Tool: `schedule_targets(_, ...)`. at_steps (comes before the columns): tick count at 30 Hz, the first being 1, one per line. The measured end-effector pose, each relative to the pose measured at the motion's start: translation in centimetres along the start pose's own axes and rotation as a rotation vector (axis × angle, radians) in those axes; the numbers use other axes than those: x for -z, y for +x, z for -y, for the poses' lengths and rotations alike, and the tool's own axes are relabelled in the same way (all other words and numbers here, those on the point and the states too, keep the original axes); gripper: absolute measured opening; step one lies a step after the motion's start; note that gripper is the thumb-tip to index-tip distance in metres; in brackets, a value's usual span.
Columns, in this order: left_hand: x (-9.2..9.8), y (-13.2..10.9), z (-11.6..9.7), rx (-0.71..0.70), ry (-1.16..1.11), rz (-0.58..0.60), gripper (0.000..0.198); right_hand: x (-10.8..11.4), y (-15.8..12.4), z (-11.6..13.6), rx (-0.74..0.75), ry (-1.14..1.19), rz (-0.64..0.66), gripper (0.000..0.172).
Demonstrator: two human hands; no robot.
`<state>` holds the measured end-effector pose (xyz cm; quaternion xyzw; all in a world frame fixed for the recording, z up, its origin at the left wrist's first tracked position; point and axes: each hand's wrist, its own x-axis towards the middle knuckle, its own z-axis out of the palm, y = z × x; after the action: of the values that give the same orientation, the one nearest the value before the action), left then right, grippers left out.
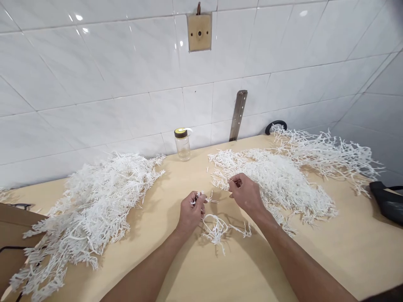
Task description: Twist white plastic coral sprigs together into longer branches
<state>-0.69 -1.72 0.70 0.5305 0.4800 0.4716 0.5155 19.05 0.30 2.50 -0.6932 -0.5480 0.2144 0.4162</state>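
My left hand [191, 213] is closed around a small bunch of white branching plastic sprigs, whose tips poke out past the thumb. To its right, my right hand [247, 193] is pinched beside the near edge of a white sprig pile [283, 184]; whatever sits between its fingertips is too small to make out. A loose tangle of white sprigs [216, 230] lies on the tabletop just below and between both hands. Another big heap of white sprigs [100, 205] spreads over the left side.
A clear jar [183, 147] with a dark and yellow lid stands near the tiled wall. Against that wall leans a metal strip [238, 115]. More branching white sprigs [330, 155] lie at back right, near a black object [387, 203]. At left is a brown box [19, 239].
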Motion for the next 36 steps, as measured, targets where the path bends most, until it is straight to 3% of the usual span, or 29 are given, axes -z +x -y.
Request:
schedule_targets(3,0.1,0.4,-0.1,0.021,-0.022,-0.029,0.04,0.3,0.1,-0.3,0.143,-0.092,-0.135,0.014)
schedule_targets(5,0.2,0.5,-0.1,0.038,-0.022,-0.046,0.04,0.3,-0.1,-0.1,0.224,-0.108,-0.153,0.016)
schedule_targets(7,0.3,0.5,-0.1,0.051,-0.019,-0.055,0.039,0.1,-0.7,0.7,0.227,-0.047,-0.037,0.019)
schedule_targets(10,0.3,0.5,0.0,0.046,0.006,-0.065,0.037,-0.8,-2.0,2.0,0.184,0.088,0.263,0.025)
schedule_targets(13,0.3,0.5,0.2,0.011,0.044,-0.074,0.035,-2.0,-3.1,2.7,0.23,0.099,0.38,0.027)
schedule_targets(23,0.2,0.3,0.3,-0.037,0.097,-0.025,0.032,-2.8,-3.3,2.4,0.25,0.007,0.316,0.024)
schedule_targets(32,0.1,-0.6,0.4,-0.213,0.263,-0.005,0.026,-2.9,-3.1,2.3,0.084,0.072,0.475,0.022)
schedule_targets(36,0.2,-1.2,-0.1,-0.33,0.284,-0.012,0.024,-2.9,-2.5,2.1,0.079,-0.122,0.273,0.019)
